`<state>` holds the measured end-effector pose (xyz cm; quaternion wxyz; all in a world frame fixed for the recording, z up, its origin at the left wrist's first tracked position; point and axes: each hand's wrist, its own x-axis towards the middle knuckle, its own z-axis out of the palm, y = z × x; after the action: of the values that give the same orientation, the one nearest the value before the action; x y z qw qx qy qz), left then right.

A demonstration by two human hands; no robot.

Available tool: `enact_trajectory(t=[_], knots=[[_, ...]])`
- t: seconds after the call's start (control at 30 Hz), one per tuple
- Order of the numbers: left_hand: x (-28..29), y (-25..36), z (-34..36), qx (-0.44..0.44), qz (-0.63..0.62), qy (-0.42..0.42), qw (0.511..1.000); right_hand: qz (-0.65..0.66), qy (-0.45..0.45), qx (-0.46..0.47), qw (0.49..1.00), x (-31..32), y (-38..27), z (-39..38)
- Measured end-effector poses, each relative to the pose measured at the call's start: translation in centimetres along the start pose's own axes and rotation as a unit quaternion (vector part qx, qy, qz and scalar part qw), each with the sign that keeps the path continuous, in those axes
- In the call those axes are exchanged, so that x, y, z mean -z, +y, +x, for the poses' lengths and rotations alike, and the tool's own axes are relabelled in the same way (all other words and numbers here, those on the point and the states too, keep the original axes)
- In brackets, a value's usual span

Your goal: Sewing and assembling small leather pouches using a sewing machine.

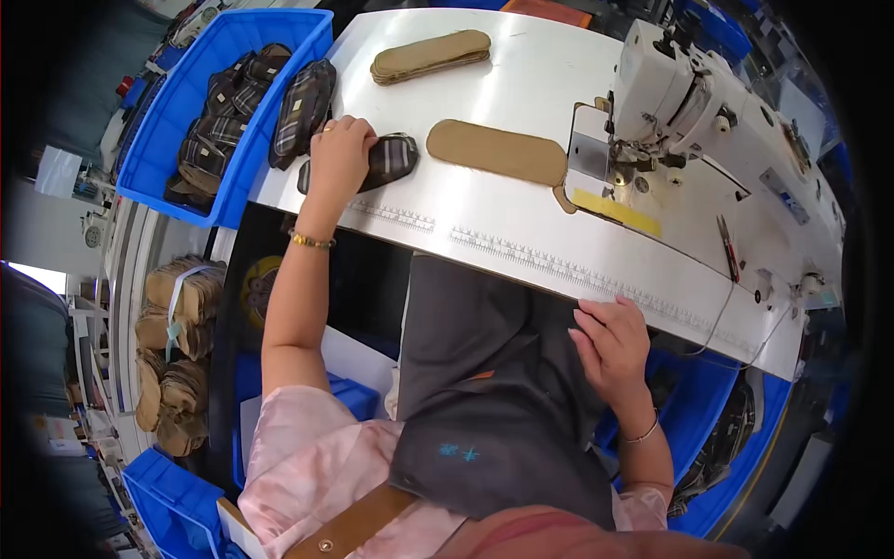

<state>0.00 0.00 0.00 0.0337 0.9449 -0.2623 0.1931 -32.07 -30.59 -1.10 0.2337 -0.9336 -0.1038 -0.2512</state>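
At the left of the white table, my left hand (343,154) closes over a dark plaid fabric slipper piece (393,160), which sticks out on both sides of it. My palm and fingers hide the middle of that piece. Beside it, against the blue bin, stands another plaid piece (305,107). My right hand (612,343) is at the table's front edge, fingers apart and slightly bent, holding nothing. Between my hands and the sewing machine (684,102) lies a long tan sole-shaped piece (496,152), its right end by the needle plate.
A stack of tan soles (431,56) lies at the table's back. The blue bin (270,130) on the left holds several plaid pieces. Thread snips (727,250) rest right of the needle area. Tied bundles of soles (182,307) stand lower left. A ruler strip (531,256) runs along the front edge.
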Motion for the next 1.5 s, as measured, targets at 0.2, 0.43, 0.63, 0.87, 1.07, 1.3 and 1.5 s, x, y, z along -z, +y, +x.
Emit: enact_trajectory(t=[0.2, 0.43, 0.63, 0.87, 1.07, 1.3, 1.5], knots=[[5.9, 8.7, -3.9, -0.132, -0.174, 0.069, 0.973, 0.184, 0.034, -0.062, 0.98, -0.8, -2.0, 3.4], [7.9, 13.9, -7.0, -0.203, -0.314, -0.047, 0.926, 0.521, -0.056, -0.31, 0.793, -2.7, -2.2, 6.2], [6.6, 14.2, -9.2, -0.021, -0.643, -0.383, 0.662, 0.635, -0.116, -0.313, 0.696, -2.1, -1.7, 3.9], [4.9, 16.0, -11.0, 0.055, -0.698, -0.416, 0.58, 0.578, -0.143, -0.341, 0.727, -3.0, -2.5, 3.1], [5.8, 15.8, -11.2, 0.084, -0.732, -0.352, 0.577, 0.571, -0.125, -0.317, 0.747, -2.7, -2.1, 3.4], [5.7, 16.1, -12.2, 0.099, -0.753, -0.314, 0.569, 0.562, -0.112, -0.305, 0.761, -2.4, -2.3, 3.2], [4.9, 15.4, -13.2, 0.096, -0.767, -0.275, 0.571, 0.599, -0.122, -0.34, 0.714, -3.2, -2.3, 2.4]])
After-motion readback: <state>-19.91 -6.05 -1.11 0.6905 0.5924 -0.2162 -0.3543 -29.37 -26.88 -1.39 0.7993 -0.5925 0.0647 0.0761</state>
